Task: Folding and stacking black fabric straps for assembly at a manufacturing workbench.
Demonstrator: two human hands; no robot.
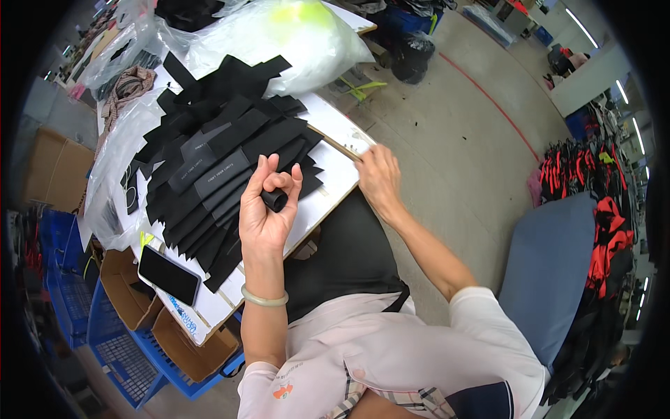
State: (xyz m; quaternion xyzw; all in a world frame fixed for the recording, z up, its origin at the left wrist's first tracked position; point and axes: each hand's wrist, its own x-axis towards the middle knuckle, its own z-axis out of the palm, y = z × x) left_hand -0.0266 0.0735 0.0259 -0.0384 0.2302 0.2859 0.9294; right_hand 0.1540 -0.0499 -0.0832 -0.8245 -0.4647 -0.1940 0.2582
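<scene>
Overhead view of a seated person at a white counter (335, 126). The left hand (265, 209) is raised palm-up above the counter's near edge, its grip narrow and closed on a small rolled black fabric tube (275, 200), which is pinched between the thumb and the curled fingertips (264, 167); a pale green bangle (264, 299) circles the wrist. The right hand (380, 178) rests at the counter's right corner, fingers bent down onto the edge beside a few small dark items too small to identify; whether its grip encloses anything cannot be told. Directly behind the left hand lies a fanned heap of flat black fabric strips (223, 153), several bearing small pale printing, overlapping one another and covering most of the counter's middle. A black smartphone (169, 274), screen dark, lies flat at the near left corner of the counter, just beside the lowest strips. At the far side of the heap sits a bulging clear plastic bag with yellow-green contents (293, 38); more crumpled clear plastic sheeting (115, 160) hangs along the left side. Below the counter's left edge stand open brown cardboard boxes (129, 293) and a blue plastic crate (118, 349). To the person's right is a grey-blue chair back (548, 272), with red and black garments (604, 209) piled beyond it on the concrete floor (453, 140).
</scene>
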